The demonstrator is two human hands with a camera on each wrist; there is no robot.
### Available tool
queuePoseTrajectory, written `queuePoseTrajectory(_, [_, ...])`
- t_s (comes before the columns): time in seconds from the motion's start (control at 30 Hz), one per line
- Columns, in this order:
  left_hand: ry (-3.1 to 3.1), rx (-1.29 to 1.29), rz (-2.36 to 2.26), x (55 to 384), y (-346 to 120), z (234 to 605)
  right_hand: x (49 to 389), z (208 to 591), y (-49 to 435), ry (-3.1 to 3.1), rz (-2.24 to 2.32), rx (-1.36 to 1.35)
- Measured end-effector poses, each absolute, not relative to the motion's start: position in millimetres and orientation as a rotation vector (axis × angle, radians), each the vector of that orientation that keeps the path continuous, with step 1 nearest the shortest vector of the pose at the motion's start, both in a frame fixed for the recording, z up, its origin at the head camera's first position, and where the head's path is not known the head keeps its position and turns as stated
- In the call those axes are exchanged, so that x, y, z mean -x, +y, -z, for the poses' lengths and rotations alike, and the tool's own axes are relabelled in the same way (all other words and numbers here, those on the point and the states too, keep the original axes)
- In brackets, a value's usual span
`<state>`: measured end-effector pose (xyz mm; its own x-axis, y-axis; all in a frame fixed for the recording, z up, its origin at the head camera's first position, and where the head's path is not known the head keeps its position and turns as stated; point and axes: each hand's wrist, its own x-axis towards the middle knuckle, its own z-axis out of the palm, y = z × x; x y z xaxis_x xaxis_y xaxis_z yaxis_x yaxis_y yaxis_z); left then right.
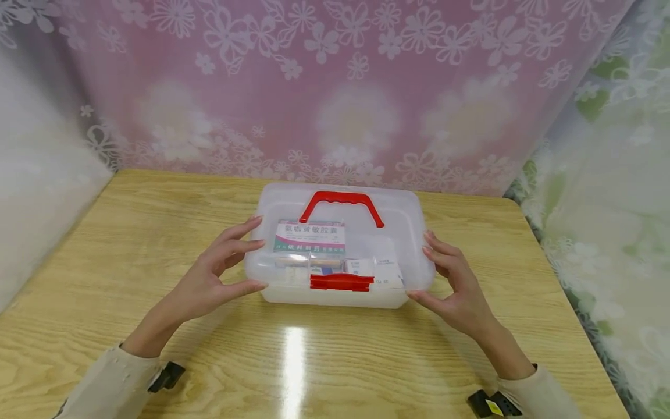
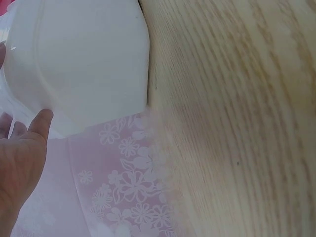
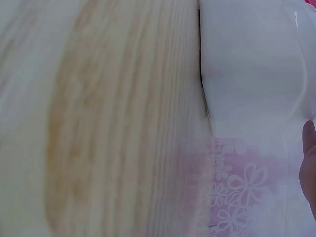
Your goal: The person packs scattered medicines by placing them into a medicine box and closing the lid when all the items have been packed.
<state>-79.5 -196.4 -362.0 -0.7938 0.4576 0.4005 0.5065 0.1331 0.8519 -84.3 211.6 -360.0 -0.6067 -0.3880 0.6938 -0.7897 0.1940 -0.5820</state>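
A translucent white plastic storage box (image 1: 403,244) with a closed lid is on the wooden table, seen in the head view. Its lid carries a red handle (image 1: 342,196) and a red latch (image 1: 342,283) faces the front. My left hand (image 1: 211,273) holds the box's left end, thumb near the front corner and fingers along the side. At the opposite end, my right hand (image 1: 458,288) grips it in the same way. Through the clear lid show a pink, white and green medicine box (image 1: 310,237) and several small packets. Both wrist views show the box's pale walls close up.
The wood-grain table (image 1: 157,233) extends to both sides and in front of the box. Behind it hangs a pink flowered curtain (image 1: 356,116), with a green and white flowered cloth (image 1: 617,203) along the right. Bright glare (image 1: 293,366) streaks the tabletop.
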Motion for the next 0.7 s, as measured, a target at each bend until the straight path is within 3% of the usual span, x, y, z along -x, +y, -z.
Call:
queuePoseTrajectory(0.37, [-2.347, 1.01, 1.715, 78, -197, 363, 81, 359, 210, -2.096, -1.331, -1.086])
queuePoseTrajectory(0.7, [-2.418, 0.885, 1.668, 68, -200, 358, 94, 387, 240, -2.288, -1.084, -1.07])
